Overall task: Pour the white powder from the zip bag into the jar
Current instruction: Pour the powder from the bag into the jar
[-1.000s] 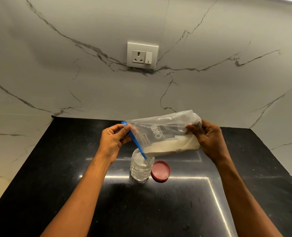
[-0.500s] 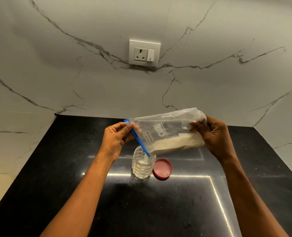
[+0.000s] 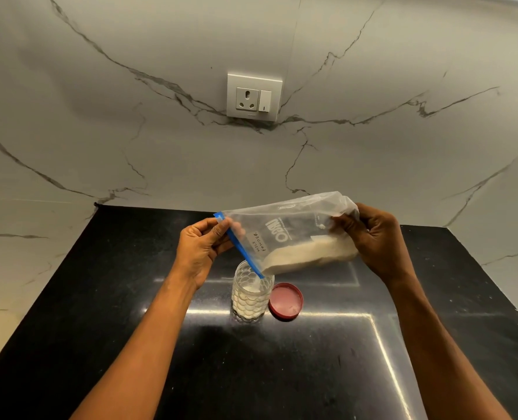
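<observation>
L hand (image 3: 201,248) pinching the blue zip edge, R hand (image 3: 376,237) gripping the zip bag (image 3: 294,234) bottom, tilted w/ corner in the jar (image 3: 251,294) mid-counter toward the back edge: keep raising R slowly, corner inside rim, so powder (image 3: 309,256) isn't spilling.

Clear zip bag (image 3: 294,234), blue zip strip, hand-lettered label "MILK POWDER"; held in the air, tilted mouth-down to the left, lower mouth corner at the jar's rim. White powder (image 3: 310,256) banked along the bag's lower edge. Jar (image 3: 251,294): clear, honeycomb-patterned, upright on the black counter, open, partly filled with powder.
</observation>
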{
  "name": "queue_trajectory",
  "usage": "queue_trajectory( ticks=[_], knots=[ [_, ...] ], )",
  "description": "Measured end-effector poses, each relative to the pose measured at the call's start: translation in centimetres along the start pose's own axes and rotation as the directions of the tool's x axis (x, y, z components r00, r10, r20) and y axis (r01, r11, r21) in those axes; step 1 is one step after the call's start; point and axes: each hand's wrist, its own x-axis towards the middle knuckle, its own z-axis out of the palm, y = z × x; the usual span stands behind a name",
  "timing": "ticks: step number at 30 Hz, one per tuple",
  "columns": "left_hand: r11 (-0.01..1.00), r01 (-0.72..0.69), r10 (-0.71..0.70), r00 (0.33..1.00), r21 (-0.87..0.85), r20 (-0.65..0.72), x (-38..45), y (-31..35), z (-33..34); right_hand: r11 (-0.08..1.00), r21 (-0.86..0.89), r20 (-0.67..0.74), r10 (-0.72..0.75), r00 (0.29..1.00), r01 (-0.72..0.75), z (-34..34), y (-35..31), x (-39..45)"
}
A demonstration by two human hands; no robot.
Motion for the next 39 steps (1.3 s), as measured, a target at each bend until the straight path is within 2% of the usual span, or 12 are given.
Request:
queue_trajectory(
  ticks=[12,18,25,29,34,39],
  knots=[
    [0.997,0.012,-0.012,1.0,-0.077,0.003,0.1,-0.3,-0.2,1.0,-0.029,-0.064,-0.007,0.998,0.005,0.9,-0.5,0.8],
    [0.996,0.008,-0.008,1.0,-0.084,-0.002,0.3,-0.7,0.0,0.992,-0.124,-0.122,0.001,0.993,-0.016,1.8,0.9,0.6],
    [0.999,0.009,-0.01,1.0,-0.048,-0.008,0.5,-1.1,-0.3,0.991,-0.02,0.006,0.132,0.991,-0.132,1.3,1.3,0.3],
    [0.999,0.019,-0.02,1.0,-0.043,-0.018,0.7,-1.3,-0.5,0.928,0.19,0.175,0.29,0.941,-0.321,0.4,0.6,0.0],
    [0.998,0.019,-0.02,1.0,-0.053,-0.014,0.6,-1.3,-0.6,0.885,0.244,0.334,0.307,0.891,-0.396,-0.8,0.6,-0.5],
    [0.997,0.021,-0.022,1.0,-0.077,-0.016,0.6,-1.5,-0.8,0.893,0.241,0.291,0.306,0.906,-0.38,-1.4,0.5,-0.7]
  ],
)
